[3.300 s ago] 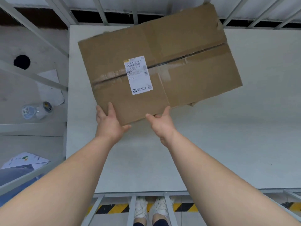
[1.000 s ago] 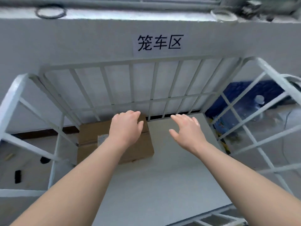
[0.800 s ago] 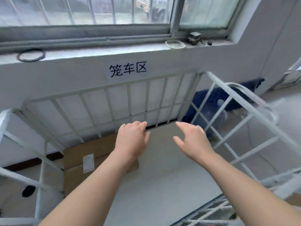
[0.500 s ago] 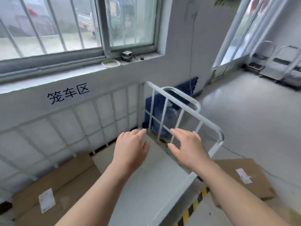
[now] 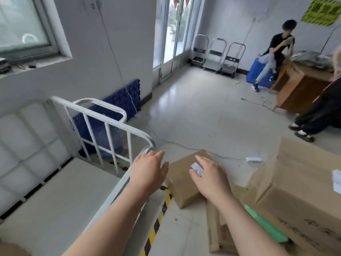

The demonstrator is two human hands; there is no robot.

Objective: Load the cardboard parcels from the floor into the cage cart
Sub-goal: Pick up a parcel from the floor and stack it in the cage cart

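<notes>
Both my hands are stretched out in front of me, fingers relaxed, holding nothing. My left hand [image 5: 148, 172] hovers over the right rail of the white cage cart [image 5: 103, 117]. My right hand [image 5: 210, 177] hovers above a small brown cardboard parcel [image 5: 181, 180] with a white label that lies on the floor just right of the cart. A large cardboard box [image 5: 299, 183] stands at the right, and a flat cardboard piece [image 5: 217, 230] lies below my right forearm. The cart's grey floor [image 5: 51, 200] fills the lower left.
Yellow-black hazard tape [image 5: 156, 220] runs along the floor beside the cart. A green object [image 5: 265, 226] lies under the large box. A white power strip [image 5: 253, 159] and cable cross the floor. Two people [image 5: 273, 52] sit by a wooden desk [image 5: 302, 85] at far right. Folded trolleys [image 5: 214, 54] stand by the glass door.
The view has swung right, away from the cart's back wall and the parcel placed inside, to the floor parcels. Both empty hands moved with it and now hover over the small parcel.
</notes>
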